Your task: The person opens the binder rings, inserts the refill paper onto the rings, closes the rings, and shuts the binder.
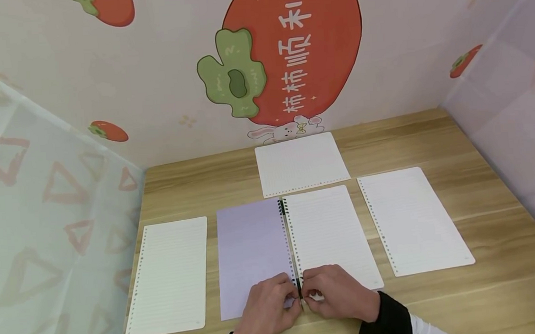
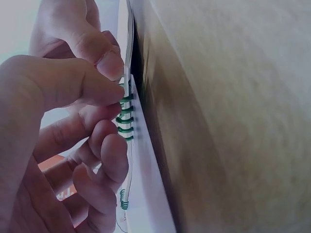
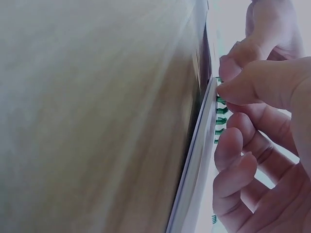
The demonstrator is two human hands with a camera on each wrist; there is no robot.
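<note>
A loose-leaf notebook lies open on the wooden table, its lilac cover (image 1: 252, 255) on the left and a stack of white lined pages (image 1: 329, 235) on the right. Dark green binder rings (image 1: 282, 207) join the two at the top of the spine. At the bottom of the spine, my left hand (image 1: 270, 307) and right hand (image 1: 337, 291) meet, thumbs and forefingers pinching the lower set of green rings (image 2: 125, 120). From the right wrist, these green rings (image 3: 221, 121) show beside the curled fingers. The fingertips hide whether the lowest rings are closed.
Loose punched sheets lie around the notebook: a left sheet (image 1: 166, 280), a right sheet (image 1: 415, 222) and a back sheet (image 1: 301, 165). A printed cloth wall (image 1: 175, 80) stands behind the table (image 1: 482, 215), with further cloth at both sides.
</note>
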